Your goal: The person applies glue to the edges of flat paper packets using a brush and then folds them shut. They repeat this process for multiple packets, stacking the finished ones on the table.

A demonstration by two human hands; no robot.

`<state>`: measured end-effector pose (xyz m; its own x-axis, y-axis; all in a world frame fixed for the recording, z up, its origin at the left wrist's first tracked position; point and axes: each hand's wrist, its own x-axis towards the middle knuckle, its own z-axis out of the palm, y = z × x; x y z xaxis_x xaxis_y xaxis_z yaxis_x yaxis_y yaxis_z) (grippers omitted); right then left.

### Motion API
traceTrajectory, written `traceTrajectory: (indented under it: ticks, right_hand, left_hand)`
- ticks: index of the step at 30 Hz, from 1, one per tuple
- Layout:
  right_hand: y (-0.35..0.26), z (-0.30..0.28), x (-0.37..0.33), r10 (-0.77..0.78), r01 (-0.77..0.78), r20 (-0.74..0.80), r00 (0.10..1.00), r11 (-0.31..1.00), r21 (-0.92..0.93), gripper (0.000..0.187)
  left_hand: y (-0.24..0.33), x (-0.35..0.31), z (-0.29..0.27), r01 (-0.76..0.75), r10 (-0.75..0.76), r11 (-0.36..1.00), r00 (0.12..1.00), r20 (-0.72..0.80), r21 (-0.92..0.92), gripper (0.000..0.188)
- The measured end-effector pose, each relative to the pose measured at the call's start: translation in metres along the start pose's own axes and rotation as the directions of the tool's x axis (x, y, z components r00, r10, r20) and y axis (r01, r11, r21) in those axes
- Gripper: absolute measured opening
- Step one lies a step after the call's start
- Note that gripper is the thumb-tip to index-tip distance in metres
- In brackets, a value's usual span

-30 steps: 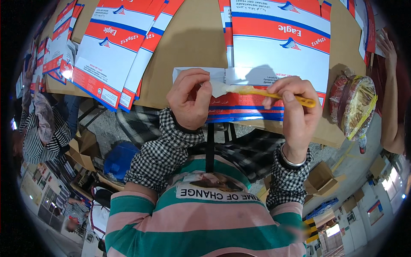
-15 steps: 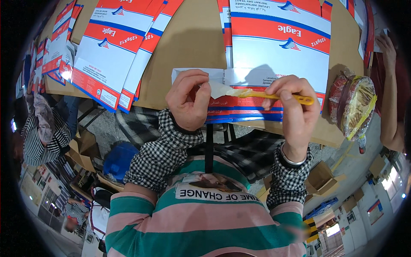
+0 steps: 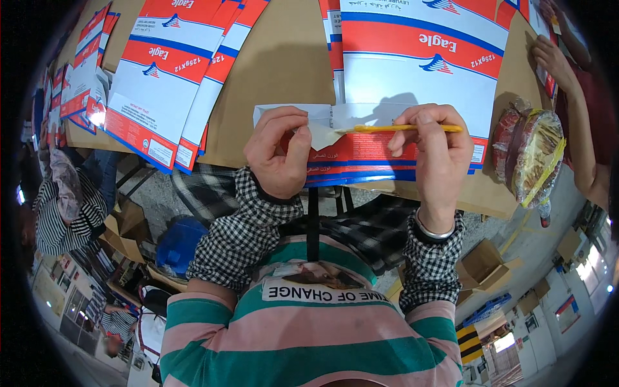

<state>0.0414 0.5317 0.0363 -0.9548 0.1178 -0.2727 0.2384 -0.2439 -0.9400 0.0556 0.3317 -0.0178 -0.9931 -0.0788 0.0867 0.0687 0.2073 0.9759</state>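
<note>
My right hand [image 3: 442,145] grips the yellow handle of a small brush [image 3: 387,128]. Its pale tip rests over the white flap [image 3: 320,137] of a flat printed carton. My left hand [image 3: 278,149] is closed at that flap, thumb and forefinger curled by its edge; the fingers partly hide the contact. The flat carton [image 3: 400,77], white, red and blue, lies on top of others in front of me, its near edge toward my body.
More flat cartons [image 3: 158,84] lie fanned on the brown tabletop [image 3: 277,58] to the left. A plastic-wrapped round bundle [image 3: 532,151] sits at the right edge. Beyond it is another person's arm [image 3: 567,84]. A blue container [image 3: 180,245] and open cardboard boxes [image 3: 483,271] stand below.
My right hand has shifted slightly up and left with the brush, whose tip moved left along the flap. My left hand has barely moved. The other person's hand at right has moved inward.
</note>
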Motion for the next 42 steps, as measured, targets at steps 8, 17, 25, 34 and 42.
traceTrajectory:
  ticks: [8,17,25,34,42]
  right_hand:
    - [0.002,0.007,0.004,-0.038,0.037,-0.014,0.999,0.998,-0.055,0.011]
    - [-0.001,0.012,-0.001,-0.073,0.068,-0.025,0.997,0.986,-0.154,0.012]
    - [-0.039,-0.003,-0.041,-0.331,0.313,-0.276,0.902,0.944,-0.109,0.014]
    - [-0.039,-0.038,-0.108,-0.345,0.413,-0.376,0.86,0.903,0.115,0.012]
    - [-0.049,-0.045,-0.139,-0.43,0.514,-0.476,0.767,0.856,0.054,0.012]
  left_hand:
    - [-0.004,0.001,0.001,-0.047,0.048,0.998,0.998,-0.035,0.033,0.008]
    - [-0.001,0.0,0.005,0.046,-0.049,0.997,0.997,-0.053,-0.062,0.006]
    - [0.014,0.015,0.0,-0.01,0.005,0.991,0.999,0.04,0.133,0.016]
    - [-0.001,0.015,-0.053,-0.022,-0.017,0.921,0.995,0.095,0.389,0.03]
    - [0.026,-0.057,-0.039,0.009,0.114,0.858,0.971,-0.208,0.514,0.042]
